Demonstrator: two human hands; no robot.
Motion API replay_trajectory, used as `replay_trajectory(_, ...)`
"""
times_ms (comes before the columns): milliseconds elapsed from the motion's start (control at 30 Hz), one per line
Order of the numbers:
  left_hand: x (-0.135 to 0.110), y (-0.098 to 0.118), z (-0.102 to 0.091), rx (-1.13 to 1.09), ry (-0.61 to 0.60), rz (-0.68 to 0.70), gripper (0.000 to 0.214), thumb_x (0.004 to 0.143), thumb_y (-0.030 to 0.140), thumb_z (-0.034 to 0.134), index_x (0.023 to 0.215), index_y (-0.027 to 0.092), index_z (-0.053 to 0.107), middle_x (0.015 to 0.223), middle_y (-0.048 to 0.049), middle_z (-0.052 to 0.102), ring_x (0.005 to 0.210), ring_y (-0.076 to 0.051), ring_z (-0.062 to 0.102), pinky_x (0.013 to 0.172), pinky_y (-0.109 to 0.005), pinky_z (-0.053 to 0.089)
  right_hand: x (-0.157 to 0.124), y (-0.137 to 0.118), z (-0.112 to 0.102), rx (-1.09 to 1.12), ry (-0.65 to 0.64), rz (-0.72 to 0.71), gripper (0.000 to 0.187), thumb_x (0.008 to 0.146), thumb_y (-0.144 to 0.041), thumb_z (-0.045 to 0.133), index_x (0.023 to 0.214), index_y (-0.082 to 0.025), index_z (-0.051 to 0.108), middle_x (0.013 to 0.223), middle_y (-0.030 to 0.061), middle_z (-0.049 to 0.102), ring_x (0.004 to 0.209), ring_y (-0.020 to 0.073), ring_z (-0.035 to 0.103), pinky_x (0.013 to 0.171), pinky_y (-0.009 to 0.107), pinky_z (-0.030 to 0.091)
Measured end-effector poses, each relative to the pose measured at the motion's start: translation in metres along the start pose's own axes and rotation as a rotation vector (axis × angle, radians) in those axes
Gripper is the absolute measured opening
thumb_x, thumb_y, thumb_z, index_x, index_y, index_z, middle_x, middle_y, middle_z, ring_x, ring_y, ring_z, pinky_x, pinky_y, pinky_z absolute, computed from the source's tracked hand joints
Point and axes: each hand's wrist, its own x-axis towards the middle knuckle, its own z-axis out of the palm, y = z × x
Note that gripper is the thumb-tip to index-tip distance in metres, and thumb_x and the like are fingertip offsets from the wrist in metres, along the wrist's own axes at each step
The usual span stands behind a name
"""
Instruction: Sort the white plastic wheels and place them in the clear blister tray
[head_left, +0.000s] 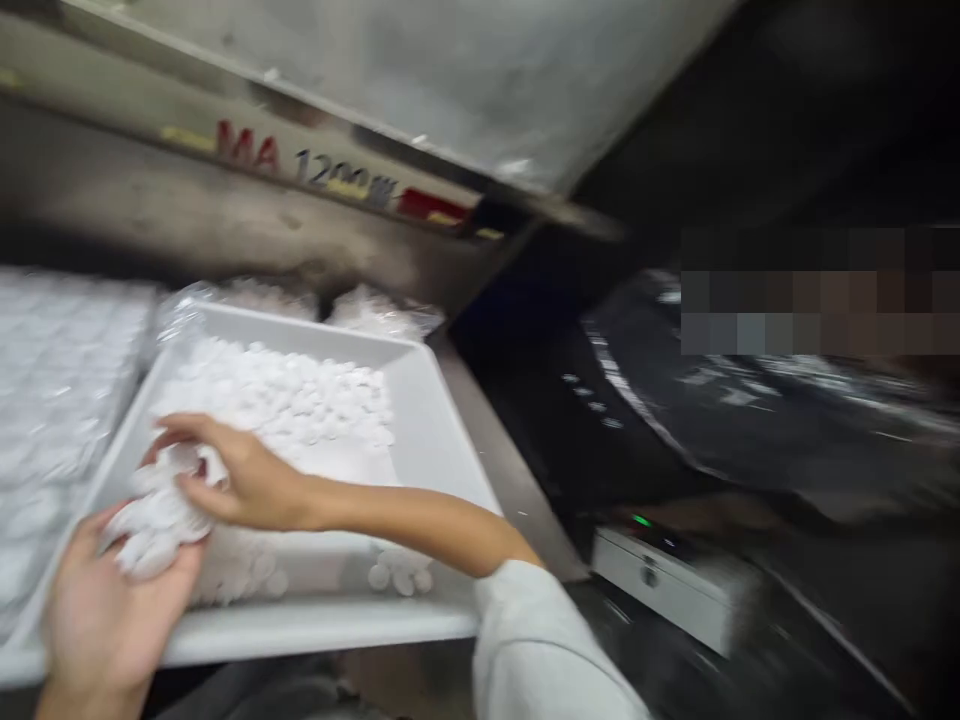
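Note:
A white tray (442, 430) holds a heap of small white round discs (300, 400). My left hand (112, 610) is cupped at the tray's near left corner with a pile of the white discs (154, 530) lying in its palm. My right hand (240, 475) reaches across from the right, fingers curled over that same pile and touching it. A few loose discs (401, 572) lie near the tray's front edge under my right forearm.
Clear bags of white discs (379, 310) lie behind the tray against a grey machine (247, 150) marked "MA 1200". A sheet of white discs (52, 380) lies to the left. A dark machine body (675, 400) and a white box with a green light (660, 570) stand right.

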Motion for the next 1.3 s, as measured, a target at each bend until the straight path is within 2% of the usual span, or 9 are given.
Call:
replay_trajectory(100, -0.025, -0.013, 0.056, -0.111, 0.112, 0.068, 0.04, 0.087, 0.016, 0.039, 0.12, 0.017, 0.062, 0.091, -0.0054, 0.074, 0.076, -0.014, 0.071, 0.069, -0.025, 0.059, -0.008, 0.001, -0.002, 0.118, 0.063, -0.018, 0.059, 0.09, -0.016, 0.049, 0.142, -0.022, 0.024, 0.131, 0.0129, 0.056, 0.126, 0.0194, 0.055, 0.11, 0.044, 0.046)
replay_trajectory(167, -0.023, -0.017, 0.07, -0.134, 0.141, 0.095, 0.039, 0.086, 0.016, 0.044, 0.121, 0.015, 0.062, 0.093, -0.0068, 0.075, 0.082, -0.016, 0.072, 0.076, -0.027, 0.059, -0.009, 0.006, -0.005, 0.167, 0.072, -0.015, 0.067, 0.088, -0.012, 0.051, 0.146, -0.027, 0.019, 0.137, 0.0129, 0.051, 0.13, 0.0206, 0.051, 0.113, 0.05, 0.04)
replay_trajectory(367, -0.022, -0.015, 0.058, -0.162, 0.106, 0.046, 0.043, 0.083, 0.018, 0.052, 0.126, 0.018, 0.062, 0.104, -0.0071, 0.074, 0.093, -0.019, 0.072, 0.091, -0.035, 0.057, -0.01, 0.005, -0.007, 0.134, 0.044, 0.011, 0.075, 0.092, -0.016, 0.052, 0.15, -0.039, 0.01, 0.144, 0.0092, 0.045, 0.138, 0.021, 0.044, 0.116, 0.052, 0.039)
replay_trajectory(467, -0.022, -0.014, 0.057, -0.168, 0.091, 0.011, 0.044, 0.084, 0.02, 0.052, 0.127, 0.02, 0.062, 0.105, -0.006, 0.074, 0.094, -0.019, 0.072, 0.092, -0.034, 0.056, -0.012, 0.006, -0.009, 0.053, 0.058, 0.028, 0.072, 0.092, -0.021, 0.056, 0.149, -0.039, 0.016, 0.141, 0.0095, 0.046, 0.134, 0.0222, 0.047, 0.11, 0.049, 0.046)
replay_trajectory(567, -0.021, -0.014, 0.057, -0.178, 0.086, -0.014, 0.045, 0.084, 0.022, 0.052, 0.128, 0.02, 0.061, 0.105, -0.0058, 0.074, 0.097, -0.019, 0.072, 0.094, -0.036, 0.056, -0.013, 0.007, -0.011, 0.064, 0.106, 0.077, 0.062, 0.09, -0.023, 0.061, 0.142, -0.037, 0.03, 0.125, 0.0078, 0.055, 0.117, 0.0203, 0.057, 0.096, 0.041, 0.055)
replay_trajectory(700, -0.02, -0.015, 0.056, -0.18, 0.061, -0.042, 0.045, 0.083, 0.022, 0.052, 0.127, 0.02, 0.061, 0.109, -0.0062, 0.073, 0.102, -0.022, 0.07, 0.096, -0.039, 0.055, -0.01, 0.007, -0.012, 0.102, 0.153, 0.098, 0.051, 0.089, -0.022, 0.062, 0.133, -0.035, 0.041, 0.109, 0.0051, 0.059, 0.103, 0.0185, 0.061, 0.083, 0.035, 0.057)
replay_trajectory(933, -0.019, -0.015, 0.056, -0.213, 0.036, -0.074, 0.041, 0.085, 0.022, 0.047, 0.122, 0.018, 0.063, 0.109, -0.007, 0.073, 0.098, -0.021, 0.071, 0.096, -0.04, 0.054, 0.007, 0.002, -0.013, 0.111, 0.133, 0.082, 0.05, 0.087, -0.018, 0.064, 0.129, -0.037, 0.044, 0.106, 0.0036, 0.061, 0.103, 0.0186, 0.061, 0.084, 0.035, 0.052)
replay_trajectory(1067, -0.02, -0.014, 0.057, -0.228, 0.024, -0.098, 0.039, 0.084, 0.022, 0.049, 0.119, 0.015, 0.065, 0.106, -0.0085, 0.074, 0.096, -0.023, 0.071, 0.097, -0.042, 0.053, 0.016, 0.001, -0.017, 0.236, 0.083, 0.234, 0.047, 0.086, -0.024, 0.066, 0.127, -0.033, 0.044, 0.109, 0.0056, 0.061, 0.104, 0.0202, 0.061, 0.073, 0.032, 0.053)
replay_trajectory(1300, -0.019, -0.012, 0.055, -0.251, -0.029, -0.113, 0.04, 0.087, 0.023, 0.045, 0.12, 0.015, 0.065, 0.103, -0.0069, 0.075, 0.091, -0.021, 0.072, 0.1, -0.043, 0.051, 0.019, 0.004, -0.021, 0.297, 0.052, 0.319, 0.052, 0.081, -0.019, 0.066, 0.127, -0.028, 0.043, 0.107, 0.0036, 0.064, 0.104, 0.017, 0.061, 0.083, 0.031, 0.049)
